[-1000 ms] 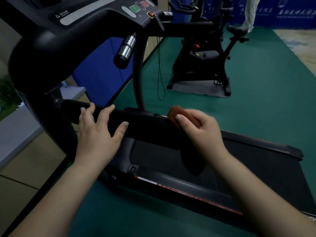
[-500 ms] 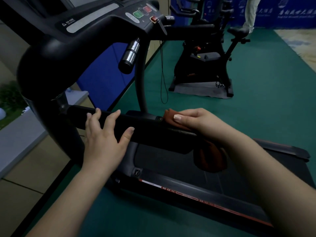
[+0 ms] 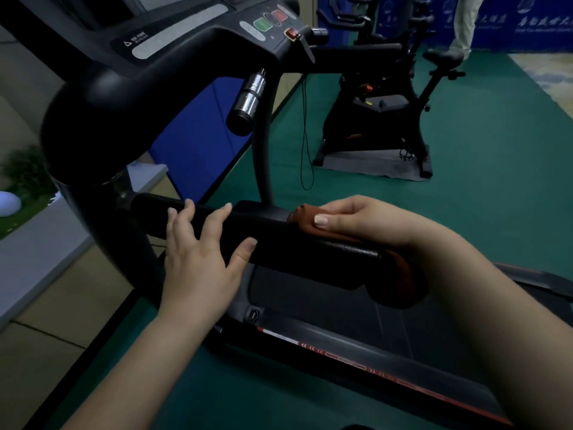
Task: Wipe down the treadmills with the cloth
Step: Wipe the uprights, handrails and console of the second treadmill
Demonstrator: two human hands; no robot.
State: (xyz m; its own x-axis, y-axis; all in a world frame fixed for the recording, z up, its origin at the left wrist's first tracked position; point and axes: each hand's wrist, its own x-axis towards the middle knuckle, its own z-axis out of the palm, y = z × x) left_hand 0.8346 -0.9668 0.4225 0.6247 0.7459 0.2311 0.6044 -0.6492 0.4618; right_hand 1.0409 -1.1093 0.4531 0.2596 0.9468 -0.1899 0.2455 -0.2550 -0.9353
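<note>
The cloth (image 3: 313, 223) is a small brown-red rag. It lies on top of the black bar (image 3: 279, 243) that runs across the front of the treadmill (image 3: 341, 346). The right hand (image 3: 369, 218) is pressing it down. The fingers are bent over the top of the cloth and the thumb (image 3: 325, 220) pinches its near side — so the cloth is held between thumb and fingers. A bit of cloth pokes out past the fingertips, to the left. More cloth hangs down under the wrist, past the right end of the bar.

The left hand (image 3: 198, 262) lies flat on the same bar, well to the left of the cloth. Its fingers are straight and spread out, and they hold nothing. The thumb rests on the near side of the bar.

The two hands are apart, with bare black bar between them.

Behind the bar stands the treadmill's thick post, and above it is the panel with a green button (image 3: 263, 25) and a red button (image 3: 280, 16). A black exercise bike (image 3: 381, 97) stands farther back on the green floor (image 3: 496, 169).

A second ago the right hand sat on the bar with its knuckles up and only a little cloth showed. Now the hand lies lower and flatter along the bar, and the hanging part of the cloth shows — the left hand has hardly moved.
</note>
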